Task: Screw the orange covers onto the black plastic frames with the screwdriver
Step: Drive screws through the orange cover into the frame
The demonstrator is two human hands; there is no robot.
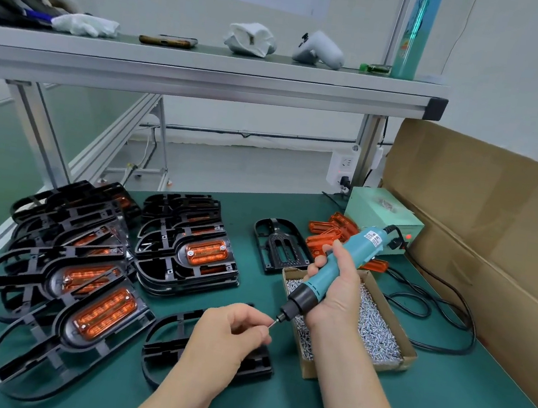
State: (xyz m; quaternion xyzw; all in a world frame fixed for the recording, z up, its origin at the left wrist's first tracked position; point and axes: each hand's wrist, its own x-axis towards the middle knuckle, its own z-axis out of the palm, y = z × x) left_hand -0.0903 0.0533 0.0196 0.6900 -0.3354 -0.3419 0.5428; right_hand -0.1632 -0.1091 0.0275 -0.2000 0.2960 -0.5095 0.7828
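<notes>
My right hand (pixel 335 286) grips a teal electric screwdriver (pixel 330 274), tilted with its bit pointing down-left. My left hand (pixel 227 340) has its fingertips pinched at the bit's tip, over a black plastic frame (pixel 169 338) lying on the green mat; any screw there is too small to see. Loose orange covers (pixel 329 233) lie in a heap at the back right. Stacks of frames with orange covers fitted (pixel 205 252) fill the left side, the nearest one (pixel 103 313) at the front left. An empty frame (pixel 277 246) lies behind the screw box.
A cardboard box of small silver screws (pixel 368 325) sits under my right wrist. A pale green power unit (pixel 383 220) stands behind it, its black cable (pixel 435 317) looping over the mat. A large cardboard carton (pixel 498 236) borders the right. An aluminium shelf (pixel 210 71) spans overhead.
</notes>
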